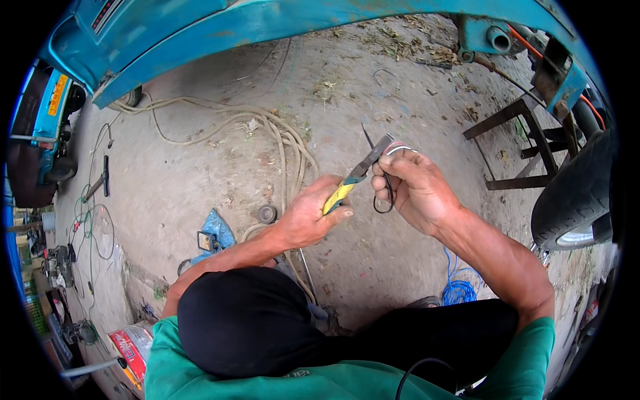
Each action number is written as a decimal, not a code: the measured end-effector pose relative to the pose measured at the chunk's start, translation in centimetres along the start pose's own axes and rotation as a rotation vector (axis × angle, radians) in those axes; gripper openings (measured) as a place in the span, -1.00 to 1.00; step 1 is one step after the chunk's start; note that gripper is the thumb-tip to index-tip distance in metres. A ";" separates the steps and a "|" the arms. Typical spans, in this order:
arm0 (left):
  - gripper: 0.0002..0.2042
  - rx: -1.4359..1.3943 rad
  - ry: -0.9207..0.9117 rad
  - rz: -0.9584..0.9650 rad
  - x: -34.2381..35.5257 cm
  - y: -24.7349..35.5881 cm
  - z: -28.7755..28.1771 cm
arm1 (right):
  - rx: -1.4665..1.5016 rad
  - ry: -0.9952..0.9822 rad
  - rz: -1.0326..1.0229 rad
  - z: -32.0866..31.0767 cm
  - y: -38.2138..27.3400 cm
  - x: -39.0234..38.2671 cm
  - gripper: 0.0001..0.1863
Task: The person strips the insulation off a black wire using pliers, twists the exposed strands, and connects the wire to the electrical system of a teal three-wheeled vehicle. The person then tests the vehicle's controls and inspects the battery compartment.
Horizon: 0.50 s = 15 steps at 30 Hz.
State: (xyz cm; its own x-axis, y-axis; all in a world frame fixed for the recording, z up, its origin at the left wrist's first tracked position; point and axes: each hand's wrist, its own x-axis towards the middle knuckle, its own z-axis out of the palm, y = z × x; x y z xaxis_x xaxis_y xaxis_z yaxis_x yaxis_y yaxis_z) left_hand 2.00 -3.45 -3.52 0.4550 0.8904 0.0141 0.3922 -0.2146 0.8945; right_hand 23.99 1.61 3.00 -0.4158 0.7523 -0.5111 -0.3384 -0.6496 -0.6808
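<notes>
My left hand (308,215) is closed around the yellow and dark green handles of a pair of pliers (340,195). The metal jaws point up and to the right, close beside the fingertips of my right hand (421,188). That hand pinches thin electrical wires. Above its thumb a short red and white length (400,147) curves out, and a black wire (381,211) loops below the fingers. One straight dark end sticks up past the jaws. I cannot tell whether the jaws are clamped on a wire.
A turquoise vehicle frame (267,41) arches overhead, with a tyre (575,193) and a dark metal stand (523,143) at right. Coiled beige hose (283,133), a tape roll (267,214), blue wire (459,292) and a hammer-like tool (105,179) lie on the ground.
</notes>
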 end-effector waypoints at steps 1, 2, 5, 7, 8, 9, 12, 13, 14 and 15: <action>-0.69 0.014 0.014 0.018 -0.1 -0.1 0.1 | 0.003 -0.005 -0.007 -0.1 0.1 0.0 -0.91; -0.69 0.024 0.033 0.012 -0.1 -0.1 0.1 | 0.007 -0.009 -0.014 -0.2 0.2 0.0 -0.91; -0.70 0.045 0.063 0.018 0.1 0.1 0.0 | 0.011 -0.020 -0.024 -0.3 0.2 0.2 -0.92; -0.69 0.053 0.049 0.059 0.0 -0.5 0.0 | 0.025 -0.032 -0.023 -0.2 0.2 0.2 -0.92; -0.68 0.050 0.048 0.059 -0.2 -0.7 -0.1 | 0.033 -0.038 -0.023 -0.2 0.2 0.3 -0.91; -0.67 0.044 0.045 0.061 -0.3 -0.7 -0.1 | 0.040 -0.049 -0.021 -0.3 0.2 0.3 -0.91; -0.65 0.053 0.047 0.083 -0.4 -0.9 -0.2 | 0.067 -0.056 -0.011 -0.5 0.4 0.4 -0.90; -0.65 0.061 0.049 0.094 -0.4 -1.0 -0.3 | 0.079 -0.044 -0.004 -0.4 0.4 0.3 -0.90; -0.64 0.051 0.052 0.090 -0.4 -1.0 -0.3 | 0.091 -0.031 0.004 -0.3 0.5 0.3 -0.89; -0.64 0.043 0.057 0.086 -0.4 -1.0 -0.3 | 0.088 -0.031 0.010 -0.4 0.5 0.4 -0.88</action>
State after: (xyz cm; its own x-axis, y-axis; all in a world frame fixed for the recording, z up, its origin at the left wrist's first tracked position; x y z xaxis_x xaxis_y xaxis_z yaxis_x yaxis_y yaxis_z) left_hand 1.19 -3.49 -4.29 0.4429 0.8890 0.1160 0.3882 -0.3067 0.8690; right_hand 23.96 1.59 2.27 -0.4447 0.7428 -0.5005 -0.4063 -0.6653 -0.6263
